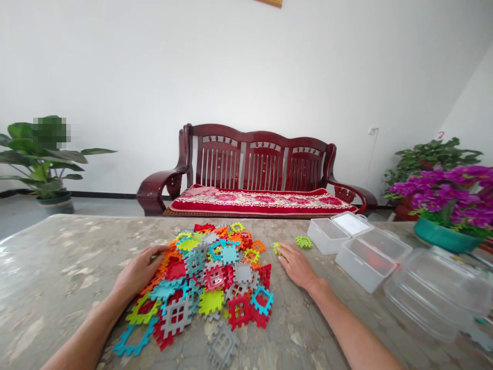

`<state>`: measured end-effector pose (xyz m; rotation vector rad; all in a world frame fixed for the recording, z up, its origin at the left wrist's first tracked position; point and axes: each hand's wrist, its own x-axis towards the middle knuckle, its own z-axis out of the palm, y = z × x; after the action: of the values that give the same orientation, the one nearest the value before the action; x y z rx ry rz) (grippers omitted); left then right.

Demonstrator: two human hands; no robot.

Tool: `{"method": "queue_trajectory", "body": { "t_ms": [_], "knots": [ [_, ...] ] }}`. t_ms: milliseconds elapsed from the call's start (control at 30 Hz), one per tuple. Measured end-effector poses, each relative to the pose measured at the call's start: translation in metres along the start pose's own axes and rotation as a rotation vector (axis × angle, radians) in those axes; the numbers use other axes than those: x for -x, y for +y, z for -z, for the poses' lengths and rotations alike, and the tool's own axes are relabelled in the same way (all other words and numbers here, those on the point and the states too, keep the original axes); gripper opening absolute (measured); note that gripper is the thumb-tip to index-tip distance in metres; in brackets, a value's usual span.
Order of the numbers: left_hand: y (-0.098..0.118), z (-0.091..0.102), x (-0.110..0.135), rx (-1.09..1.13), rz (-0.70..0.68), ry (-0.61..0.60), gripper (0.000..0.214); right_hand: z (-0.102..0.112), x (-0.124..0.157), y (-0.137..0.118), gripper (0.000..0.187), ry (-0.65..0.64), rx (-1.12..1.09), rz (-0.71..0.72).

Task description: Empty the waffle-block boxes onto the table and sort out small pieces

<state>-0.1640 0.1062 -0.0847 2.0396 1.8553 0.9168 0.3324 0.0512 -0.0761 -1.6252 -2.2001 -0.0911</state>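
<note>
A heap of interlocking plastic building tiles (211, 301) in red, blue, grey, orange and yellow-green spreads over the table in front of me. My left hand (143, 268) rests at the heap's left edge, fingers stretched out against the orange tiles (159, 277), holding nothing that I can see. To the right of the heap, my right hand (297, 264) has its fingertips closed on a small yellow-green tile (276, 248), partly covered by the fingers. Just beyond that hand lies a second yellow-green tile (304, 242), flat on the tabletop.
Clear plastic boxes (362, 266) stand on the right, beside a transparent lid or tray (435, 293). Behind them is a teal pot (442, 235) of purple flowers. Past the patterned table (57, 267) is a dark red wooden bench (265, 159); a potted plant (54, 164) stands left.
</note>
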Motion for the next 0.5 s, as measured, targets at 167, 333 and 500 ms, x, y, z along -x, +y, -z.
{"method": "queue_trajectory", "body": {
  "t_ms": [167,333,500],
  "knots": [
    [-0.004,-0.002,-0.002,0.026,0.000,-0.001,0.045,-0.005,-0.005,0.020,0.045,0.007,-0.046,-0.045],
    [-0.005,-0.002,-0.003,0.014,-0.004,0.001,0.044,-0.001,-0.003,0.012,0.044,0.074,0.036,-0.071],
    [0.001,-0.001,-0.001,0.010,0.013,0.015,0.043,-0.005,-0.001,0.006,0.043,0.002,0.028,-0.062]
  ]
}}
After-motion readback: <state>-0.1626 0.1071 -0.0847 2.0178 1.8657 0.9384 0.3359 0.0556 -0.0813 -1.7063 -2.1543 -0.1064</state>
